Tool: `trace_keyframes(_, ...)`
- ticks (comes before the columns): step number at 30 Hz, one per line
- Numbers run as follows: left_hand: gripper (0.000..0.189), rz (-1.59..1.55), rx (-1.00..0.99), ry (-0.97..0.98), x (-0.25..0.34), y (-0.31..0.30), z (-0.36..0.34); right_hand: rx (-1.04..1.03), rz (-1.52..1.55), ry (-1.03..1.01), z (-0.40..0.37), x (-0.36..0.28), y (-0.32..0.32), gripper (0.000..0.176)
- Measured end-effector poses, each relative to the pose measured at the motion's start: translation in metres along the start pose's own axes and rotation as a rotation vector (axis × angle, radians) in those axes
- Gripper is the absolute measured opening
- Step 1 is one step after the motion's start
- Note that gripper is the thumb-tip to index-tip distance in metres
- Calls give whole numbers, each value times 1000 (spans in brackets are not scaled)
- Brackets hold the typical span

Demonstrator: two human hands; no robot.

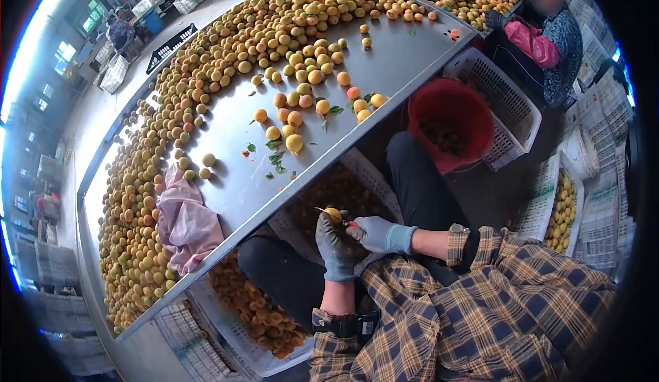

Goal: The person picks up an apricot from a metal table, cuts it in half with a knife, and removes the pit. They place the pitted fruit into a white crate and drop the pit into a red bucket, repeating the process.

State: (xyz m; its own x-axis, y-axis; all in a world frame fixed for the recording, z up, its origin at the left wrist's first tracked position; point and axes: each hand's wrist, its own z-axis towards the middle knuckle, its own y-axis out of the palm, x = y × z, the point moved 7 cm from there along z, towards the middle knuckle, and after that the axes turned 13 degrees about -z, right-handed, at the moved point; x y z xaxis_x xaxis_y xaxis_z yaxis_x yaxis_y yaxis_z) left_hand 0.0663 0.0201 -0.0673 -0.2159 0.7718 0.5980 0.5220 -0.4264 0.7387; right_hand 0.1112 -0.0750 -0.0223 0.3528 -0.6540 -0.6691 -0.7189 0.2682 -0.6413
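Note:
My left hand (334, 246), in a grey glove, is closed around a yellow apricot (334, 214) held above my lap. My right hand (374, 234), gloved as well, grips a small knife (351, 223) by its red handle. A thin bright tip, seemingly the blade, shows at the left side of the apricot; most of it is hidden by the fruit and fingers. Beneath both hands, between my knees, stands a white crate (371, 169) with dark orange pieces in it. Whole apricots (294, 143) lie on the metal table just ahead.
A pink cloth (184, 224) lies at the metal table's (384, 56) near left edge. Halved fruit (257, 303) fills a crate at lower left. A red bucket (451, 124) stands right of my knee, beside a white basket (508, 107). Another person (549, 45) sits at upper right.

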Motion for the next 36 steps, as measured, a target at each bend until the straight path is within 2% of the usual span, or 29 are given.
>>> trace_keyframes(2, 49, -181, 155, -114, -8, -6, -2, -72, -162, 80, -13, -7, -9, 36)
trace_keyframes(9, 54, -261, 157, -247, -23, 3, -7, -52, -221, 109, 3, 14, 7, 36)
trace_keyframes(11, 54, -142, 199, -213, -23, -6, -1, -37, -29, -17, 18, 18, 21, 39)
trace_keyframes(12, 54, -139, 195, -209, -26, -11, 3, -32, -27, -22, 23, 23, 26, 39)
trace_keyframes(14, 54, 121, 227, -39, -19, -24, 10, -117, 181, 55, 27, 32, 36, 42)
trace_keyframes(15, 54, 126, 219, -36, -18, -20, 10, -109, 185, 51, 23, 24, 26, 42)
trace_keyframes(17, 53, 214, 234, 19, -11, -13, 7, -330, 355, 341, 5, 17, 19, 43)
trace_keyframes(18, 53, 219, 230, 21, -9, -11, 7, -325, 359, 338, 5, 23, 23, 43)
trace_keyframes(20, 50, 225, 127, 54, 0, -5, 7, -168, 207, 98, 10, 22, 17, 43)
trace_keyframes(21, 50, 227, 123, 55, 3, -6, 6, -164, 209, 97, 7, 29, 18, 43)
trace_keyframes(23, 49, -186, 66, -108, -2, 0, 3, 34, -52, -92, -12, 2, -16, 42)
trace_keyframes(24, 50, -386, -19, -244, -15, -1, 6, 68, -84, -60, -14, -3, -29, 41)
trace_keyframes(25, 50, -386, -22, -244, -12, 5, 2, 71, -86, -59, -15, -9, -36, 41)
trace_keyframes(27, 52, -454, -45, -449, -19, 29, -13, 315, -71, -240, -18, -30, -65, 43)
trace_keyframes(29, 51, -473, -73, -462, -15, 46, -20, 262, -194, -209, -12, -25, -70, 49)
trace_keyframes(31, 46, -427, -245, -571, -6, 66, -37, 110, -223, -245, -2, -19, -60, 50)
trace_keyframes(32, 43, -344, -222, -634, -10, 58, -36, 143, -175, -287, -1, -15, -59, 51)
trace_keyframes(33, 38, -234, -204, -433, -9, 47, -30, 178, -146, -324, -2, -13, -59, 49)
trace_keyframes(36, 34, -116, -263, -382, -2, 46, -28, 251, -112, -431, -10, -24, -65, 43)
